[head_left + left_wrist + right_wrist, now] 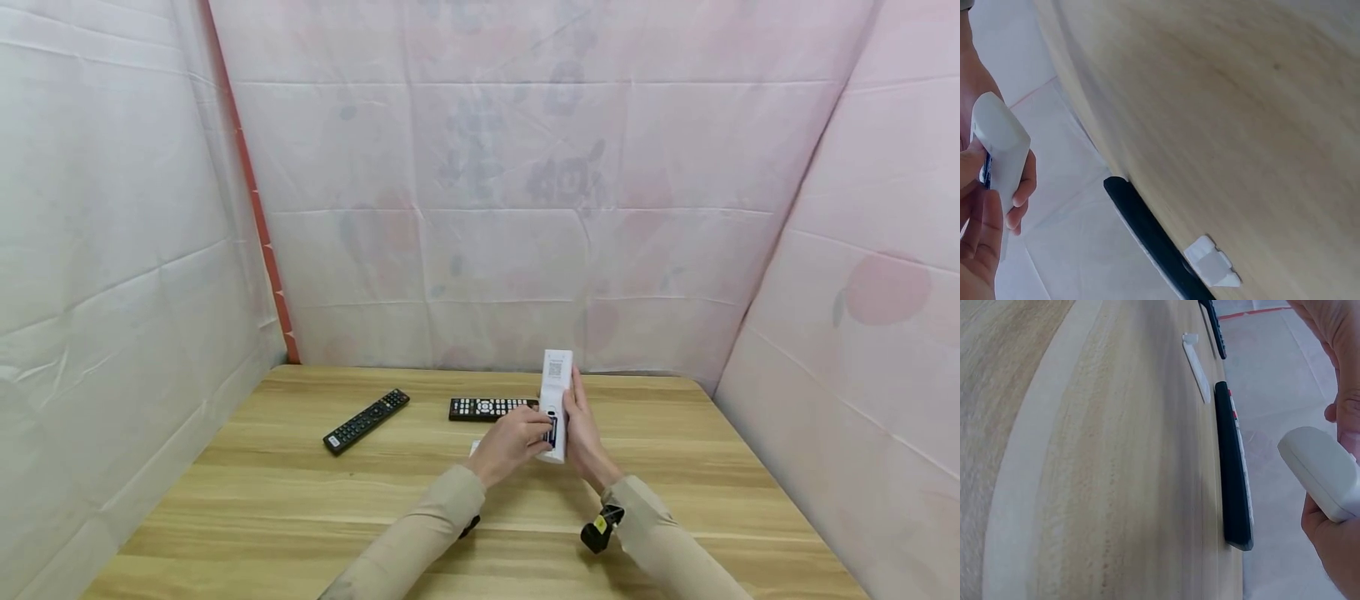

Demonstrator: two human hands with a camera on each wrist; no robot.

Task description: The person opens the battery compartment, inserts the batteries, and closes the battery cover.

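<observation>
A white remote control is held up above the table, its back with a printed square code towards the head camera and its battery compartment uncovered. My right hand grips it along its right side, fingers wrapped behind. At the compartment, the thumb and fingers of my left hand are bent around a dark battery, which they partly hide. On the table lies a small white battery cover, mostly hidden behind the left hand in the head view and plain in the right wrist view.
A black remote with light buttons lies crosswise behind the hands. Farther left another black remote lies at a slant. The wooden table is bounded by white sheet walls at the back and sides.
</observation>
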